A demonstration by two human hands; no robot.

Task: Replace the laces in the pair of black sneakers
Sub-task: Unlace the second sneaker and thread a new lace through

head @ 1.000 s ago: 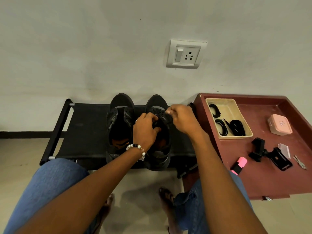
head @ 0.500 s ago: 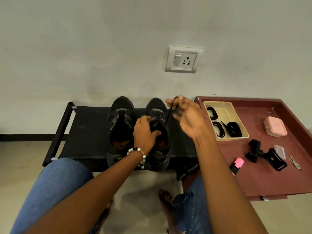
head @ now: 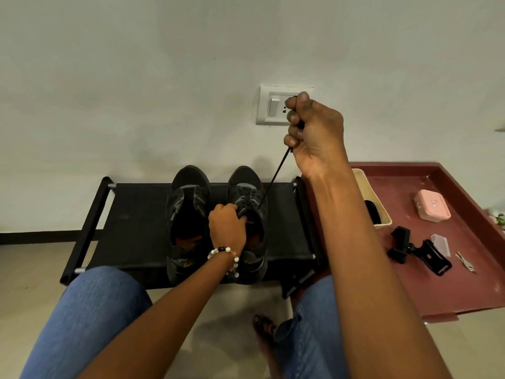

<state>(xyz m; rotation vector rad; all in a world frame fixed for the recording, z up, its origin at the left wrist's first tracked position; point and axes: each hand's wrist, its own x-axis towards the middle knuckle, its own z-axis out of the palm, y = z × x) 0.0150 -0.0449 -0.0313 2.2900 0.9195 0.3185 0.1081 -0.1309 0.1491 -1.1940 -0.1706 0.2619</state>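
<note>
Nearest: knees in blue jeans, a sandalled foot on the floor between them. Both forearms reach forward over them.

Left hand, beaded bracelet at the wrist, sits on the right sneaker, fingers curled round the tongue or collar area at the throat; it grips the shoe, exact hold hidden by the knuckles. Left sneaker stands just beside it, touching or nearly so, toes to the wall, no lace visible in it. Both stand on the black shoe rack, long axes running away from the person.

Right hand is raised high, well above and right of the shoe, fist wrapped round the black lace. The lace runs taut, a straight diagonal from the fist down-left to the eyelets on the right sneaker's right side. Key relation: pull line goes up and right, away from the shoe, and the left hand anchors against it. Judgement: a lace is being drawn through the eyelets; whether out or in, cannot tell.

Room: free air above and right of the fist; wall with switch socket close behind it. Right of the rack, a maroon tray desk holds a beige bin with dark laces, pink box, black phone clamp, small keys.
</note>
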